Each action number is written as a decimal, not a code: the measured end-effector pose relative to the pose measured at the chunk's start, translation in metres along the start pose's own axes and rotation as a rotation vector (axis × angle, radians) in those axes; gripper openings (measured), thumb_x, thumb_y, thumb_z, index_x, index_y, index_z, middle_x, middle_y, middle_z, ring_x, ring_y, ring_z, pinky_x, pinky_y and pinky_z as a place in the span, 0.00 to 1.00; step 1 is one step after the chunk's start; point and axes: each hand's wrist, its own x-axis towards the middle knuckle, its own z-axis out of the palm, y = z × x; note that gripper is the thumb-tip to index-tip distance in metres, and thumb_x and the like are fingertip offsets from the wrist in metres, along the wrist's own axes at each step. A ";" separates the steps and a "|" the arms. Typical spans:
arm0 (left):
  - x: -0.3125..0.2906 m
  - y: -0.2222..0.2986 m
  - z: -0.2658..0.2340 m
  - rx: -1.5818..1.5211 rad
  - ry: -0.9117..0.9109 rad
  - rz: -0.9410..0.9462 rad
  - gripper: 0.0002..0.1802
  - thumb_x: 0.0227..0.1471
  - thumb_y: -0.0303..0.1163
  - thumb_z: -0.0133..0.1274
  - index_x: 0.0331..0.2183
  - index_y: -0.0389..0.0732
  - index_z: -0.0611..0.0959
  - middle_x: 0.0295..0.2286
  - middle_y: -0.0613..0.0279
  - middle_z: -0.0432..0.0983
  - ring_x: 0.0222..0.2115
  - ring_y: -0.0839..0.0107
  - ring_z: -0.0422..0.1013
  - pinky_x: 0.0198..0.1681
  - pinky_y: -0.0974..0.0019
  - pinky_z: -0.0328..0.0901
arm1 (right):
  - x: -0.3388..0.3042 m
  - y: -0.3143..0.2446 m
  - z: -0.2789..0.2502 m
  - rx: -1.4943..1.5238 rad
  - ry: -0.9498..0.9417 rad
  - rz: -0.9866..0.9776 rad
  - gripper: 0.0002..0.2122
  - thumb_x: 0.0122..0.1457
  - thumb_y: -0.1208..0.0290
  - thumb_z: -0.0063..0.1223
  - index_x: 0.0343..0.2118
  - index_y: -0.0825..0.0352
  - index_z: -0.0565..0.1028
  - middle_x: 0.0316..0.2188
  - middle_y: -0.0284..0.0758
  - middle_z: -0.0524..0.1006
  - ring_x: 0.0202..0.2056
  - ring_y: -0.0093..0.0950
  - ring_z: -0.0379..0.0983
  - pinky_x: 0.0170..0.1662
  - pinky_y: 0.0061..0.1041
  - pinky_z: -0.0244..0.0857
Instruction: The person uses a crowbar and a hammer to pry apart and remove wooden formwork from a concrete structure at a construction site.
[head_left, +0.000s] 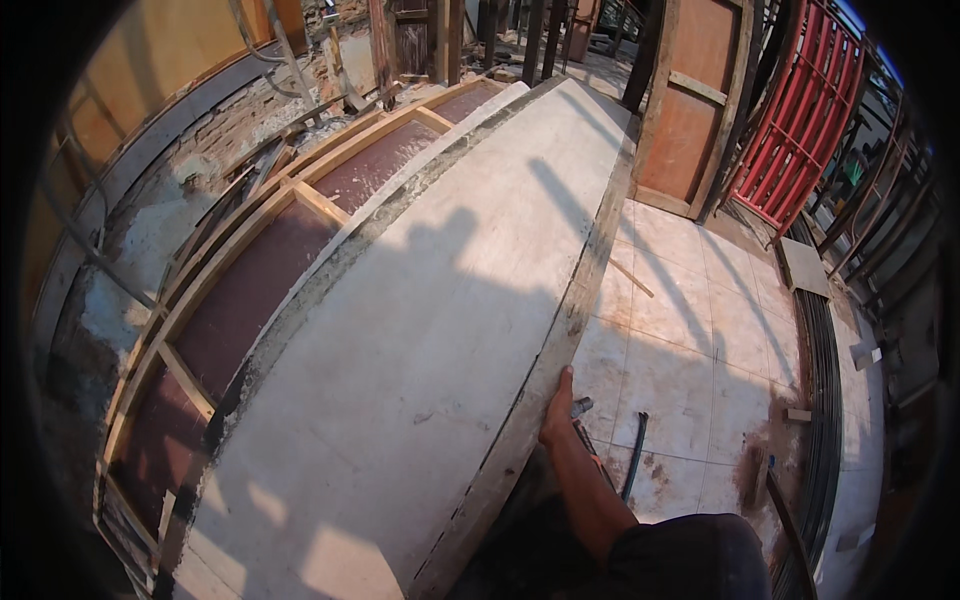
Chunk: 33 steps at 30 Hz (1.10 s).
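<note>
A long, pale panel (400, 330) with wooden edge strips spans the middle of the head view, its face scuffed and crossed by shadows. My right hand (558, 412) is closed on the panel's right wooden edge (571, 345), the thumb lying along it. The other fingers are hidden behind the edge. Just beyond that hand, a tool with a grey metal end (581, 407) shows partly behind my forearm; its kind is unclear. A short, black, bar-like piece (636, 455) lies beside it on the floor. My left hand is out of view.
A wood-framed, dark red panel (250, 290) lies along the left. Rubble (190, 180) borders the orange wall (150, 60). At right are pale floor tiles (690, 300), a wooden door-like panel (685, 110), a red metal grille (795, 120) and long dark rods (815, 400).
</note>
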 end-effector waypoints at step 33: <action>0.203 0.158 0.020 -0.631 0.804 1.036 0.65 0.37 0.57 0.69 0.63 0.31 0.52 0.59 0.36 0.54 0.58 0.40 0.60 0.53 0.40 0.70 | -0.148 0.085 0.249 0.001 -0.055 0.145 0.56 0.56 0.35 0.49 0.66 0.74 0.28 0.67 0.48 0.42 0.68 0.38 0.42 0.69 0.39 0.37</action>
